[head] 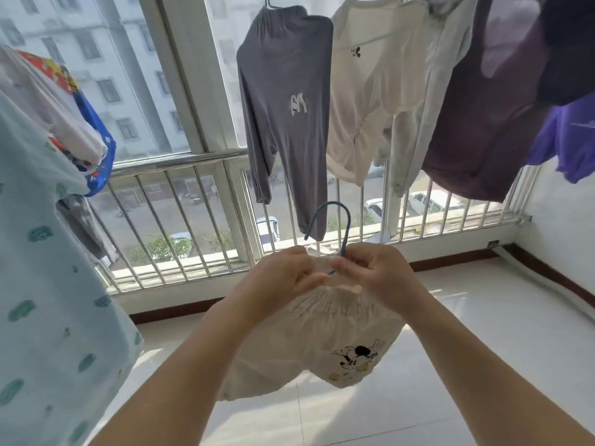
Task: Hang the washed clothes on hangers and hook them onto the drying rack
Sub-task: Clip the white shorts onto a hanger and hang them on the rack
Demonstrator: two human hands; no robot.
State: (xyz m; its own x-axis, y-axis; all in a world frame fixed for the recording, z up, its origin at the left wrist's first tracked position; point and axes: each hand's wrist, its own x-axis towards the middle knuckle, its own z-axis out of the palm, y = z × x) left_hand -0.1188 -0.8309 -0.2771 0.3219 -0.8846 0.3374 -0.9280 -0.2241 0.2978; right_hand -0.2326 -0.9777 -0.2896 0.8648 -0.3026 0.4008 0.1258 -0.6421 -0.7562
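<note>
Left hand [283,278] and right hand [370,272] both pinch the cream shorts [309,346] at the gathered waistband. The blue hanger [338,220] rises between the hands. Fabric judged light, limp; lift by the hook.

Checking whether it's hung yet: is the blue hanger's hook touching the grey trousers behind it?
Cannot tell. In the head view the blue hanger's hook overlaps the grey trousers hem, but depth between them isn't shown.

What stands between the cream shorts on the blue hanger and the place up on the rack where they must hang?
The rack itself is out of view. Directly above the blue hanger and cream shorts hang the grey trousers, so the way up is not free there.
</note>
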